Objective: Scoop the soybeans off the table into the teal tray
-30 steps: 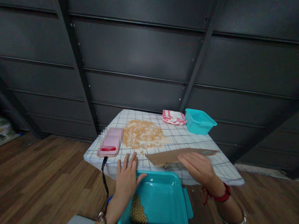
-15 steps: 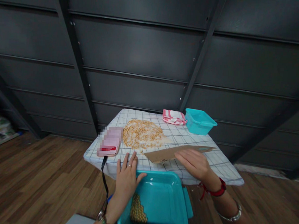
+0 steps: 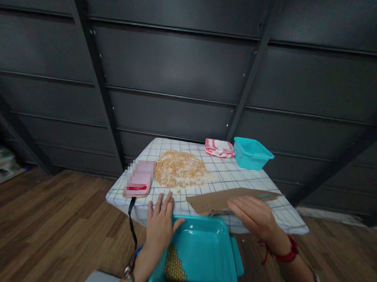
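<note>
My left hand (image 3: 159, 228) lies flat with fingers spread on the near table edge and the rim of a teal tray (image 3: 201, 251), which has a small heap of golden beads (image 3: 173, 265) in its near left corner. My right hand (image 3: 254, 214) is closed on a strip of brown cardboard (image 3: 218, 198), held flat just above the checked tablecloth (image 3: 237, 177) at the near edge. A wide pile of golden beads (image 3: 180, 169) lies on the cloth beyond both hands.
A pink case (image 3: 139, 179) with a black strap (image 3: 132, 228) sits at the left of the table. At the far right stand a small teal tub (image 3: 252, 152) and a folded pink-striped cloth (image 3: 219, 147). Dark panelled wall behind, wooden floor around.
My right hand has drawn the cardboard strip a little nearer and to the right, toward the tray's far rim. My left hand has stayed put.
</note>
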